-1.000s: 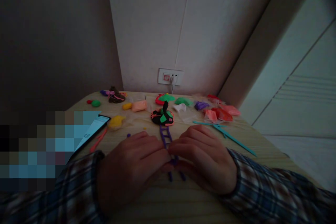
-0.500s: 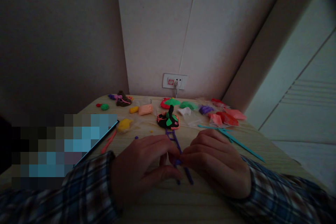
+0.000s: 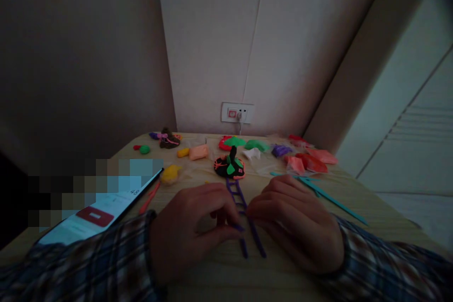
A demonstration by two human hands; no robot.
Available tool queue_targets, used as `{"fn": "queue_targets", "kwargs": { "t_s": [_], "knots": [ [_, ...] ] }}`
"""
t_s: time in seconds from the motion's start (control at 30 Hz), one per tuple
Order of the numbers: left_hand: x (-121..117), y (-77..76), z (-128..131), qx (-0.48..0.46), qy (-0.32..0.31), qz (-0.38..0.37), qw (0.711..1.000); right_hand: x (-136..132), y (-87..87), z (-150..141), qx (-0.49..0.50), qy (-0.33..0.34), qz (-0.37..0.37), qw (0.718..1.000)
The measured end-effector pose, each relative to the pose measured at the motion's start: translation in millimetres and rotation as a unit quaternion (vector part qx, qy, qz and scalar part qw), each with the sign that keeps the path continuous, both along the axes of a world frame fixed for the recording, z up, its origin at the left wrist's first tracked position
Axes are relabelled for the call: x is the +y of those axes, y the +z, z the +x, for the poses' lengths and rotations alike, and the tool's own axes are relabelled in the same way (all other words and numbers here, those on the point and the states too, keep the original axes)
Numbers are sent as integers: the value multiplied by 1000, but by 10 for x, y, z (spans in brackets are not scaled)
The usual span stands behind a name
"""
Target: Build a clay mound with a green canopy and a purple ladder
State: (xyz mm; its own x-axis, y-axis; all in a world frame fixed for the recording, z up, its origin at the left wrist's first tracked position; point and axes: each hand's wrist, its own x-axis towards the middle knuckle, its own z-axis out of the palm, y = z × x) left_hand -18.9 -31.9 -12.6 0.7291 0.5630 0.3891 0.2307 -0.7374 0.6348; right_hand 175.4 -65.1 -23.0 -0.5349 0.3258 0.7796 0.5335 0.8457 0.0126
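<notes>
A purple clay ladder (image 3: 247, 219) lies flat on the wooden table (image 3: 226, 269), running from near the table's front toward a black clay mound with a green tree and orange trim (image 3: 230, 166). My left hand (image 3: 193, 229) curls over the ladder's left rail, its fingertips pinching a rung. My right hand (image 3: 295, 222) rests on the right side, fingers bent, with the tips pressed at the same rung. Both sleeves are plaid.
A lit phone (image 3: 102, 210) lies at the left. Teal plastic clay tools (image 3: 318, 191) lie right of my hand, and an orange tool (image 3: 149, 197) lies by the phone. Coloured clay lumps and packets (image 3: 307, 160) line the back edge under a wall socket (image 3: 237, 113).
The view has shifted, so the table sits lower and further right. My fingertips have opened a little on the rung, and more of the ladder shows between my hands.
</notes>
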Motion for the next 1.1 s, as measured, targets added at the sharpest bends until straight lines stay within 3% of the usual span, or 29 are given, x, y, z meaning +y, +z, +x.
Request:
{"fn": "queue_targets", "kwargs": {
  "t_s": [0.17, 0.47, 0.7, 0.93, 1.1],
  "knots": [
    [-29, 2, -18, 12, 31, -16, 999, 25, -60, 7, 22, -8, -26, 999],
    [-17, -39, -52, 7, 2, -33, 999, 17, 14, 14, -19, -5, -27, 999],
    [-6, -35, -37, 7, 22, -47, 999, 18, 7, 16, -19, -7, -34, 999],
    [26, -73, -63, -7, -11, 20, 1000, 22, 14, 8, -19, -16, -35, 999],
    [13, -20, -36, 6, 8, 20, 1000, 34, 7, 7, -20, -13, -34, 999]
  ]
}}
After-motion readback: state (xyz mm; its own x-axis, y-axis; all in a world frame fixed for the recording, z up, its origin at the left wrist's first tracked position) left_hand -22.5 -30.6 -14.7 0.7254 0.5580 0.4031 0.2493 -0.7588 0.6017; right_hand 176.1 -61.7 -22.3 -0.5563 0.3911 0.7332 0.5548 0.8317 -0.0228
